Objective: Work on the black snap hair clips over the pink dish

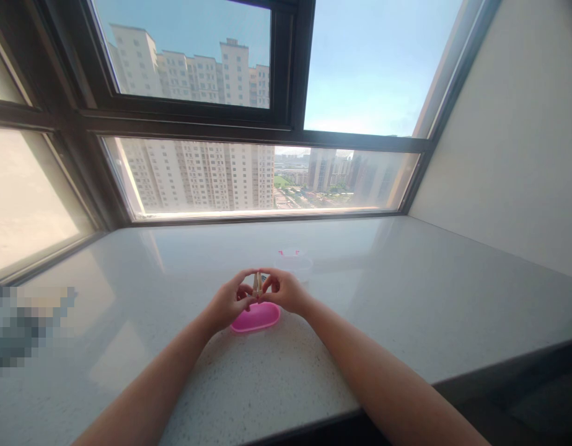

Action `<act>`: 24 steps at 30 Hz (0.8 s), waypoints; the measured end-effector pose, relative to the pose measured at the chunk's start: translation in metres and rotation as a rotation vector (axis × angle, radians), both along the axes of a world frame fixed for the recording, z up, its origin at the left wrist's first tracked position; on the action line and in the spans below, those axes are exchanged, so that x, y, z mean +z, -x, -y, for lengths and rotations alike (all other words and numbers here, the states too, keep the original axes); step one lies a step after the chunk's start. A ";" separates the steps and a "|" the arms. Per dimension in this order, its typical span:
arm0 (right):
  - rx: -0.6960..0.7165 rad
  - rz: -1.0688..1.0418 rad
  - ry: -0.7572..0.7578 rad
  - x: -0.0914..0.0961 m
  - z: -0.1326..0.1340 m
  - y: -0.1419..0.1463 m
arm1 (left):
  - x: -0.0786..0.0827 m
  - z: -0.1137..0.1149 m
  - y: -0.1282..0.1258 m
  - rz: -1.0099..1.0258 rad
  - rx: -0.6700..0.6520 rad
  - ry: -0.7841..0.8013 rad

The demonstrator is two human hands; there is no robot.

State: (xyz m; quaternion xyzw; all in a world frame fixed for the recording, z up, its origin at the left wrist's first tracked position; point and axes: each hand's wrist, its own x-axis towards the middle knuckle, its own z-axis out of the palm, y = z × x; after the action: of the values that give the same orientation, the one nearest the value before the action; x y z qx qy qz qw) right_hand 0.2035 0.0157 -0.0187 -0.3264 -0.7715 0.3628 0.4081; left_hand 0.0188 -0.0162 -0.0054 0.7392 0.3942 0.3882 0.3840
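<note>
My left hand (230, 301) and my right hand (283, 290) meet over the white stone sill (406, 297). Both pinch a small pale, upright object (256, 285) between their fingertips; it is too small to name. Directly under the hands lies a pink oval dish (258, 318). Just behind the right hand stands a clear plastic container (295, 265) with a pink clasp on its lid.
A wide window (267, 179) with dark frames runs along the back of the sill, with tower blocks outside. A plain wall (513, 136) closes the right side. The sill's front edge drops away at the lower right. A blurred patch sits at the far left.
</note>
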 end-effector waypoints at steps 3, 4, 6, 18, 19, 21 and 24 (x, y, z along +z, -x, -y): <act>0.001 0.005 0.001 0.000 0.000 0.000 | -0.001 0.000 0.000 0.001 -0.002 0.005; 0.001 0.007 0.001 0.000 0.000 0.000 | -0.001 0.000 0.000 -0.002 -0.001 0.005; 0.003 0.011 -0.001 0.001 0.000 -0.001 | -0.002 -0.001 0.000 -0.007 0.000 0.003; 0.017 0.019 -0.002 0.003 0.001 -0.001 | -0.002 -0.001 0.000 -0.003 -0.002 -0.004; 0.018 0.018 0.001 0.003 0.002 0.000 | -0.002 -0.001 0.000 0.001 -0.001 -0.003; 0.017 0.014 0.005 0.003 0.001 0.000 | -0.003 -0.001 0.000 0.010 0.002 0.004; 0.011 -0.010 0.014 0.002 0.001 0.000 | -0.003 -0.002 0.000 0.021 0.002 0.022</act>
State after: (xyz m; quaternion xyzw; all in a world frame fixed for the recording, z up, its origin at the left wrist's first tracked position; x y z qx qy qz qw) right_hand 0.2035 0.0148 -0.0170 -0.3230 -0.7688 0.3722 0.4076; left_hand 0.0184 -0.0146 -0.0087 0.7304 0.3951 0.3922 0.3957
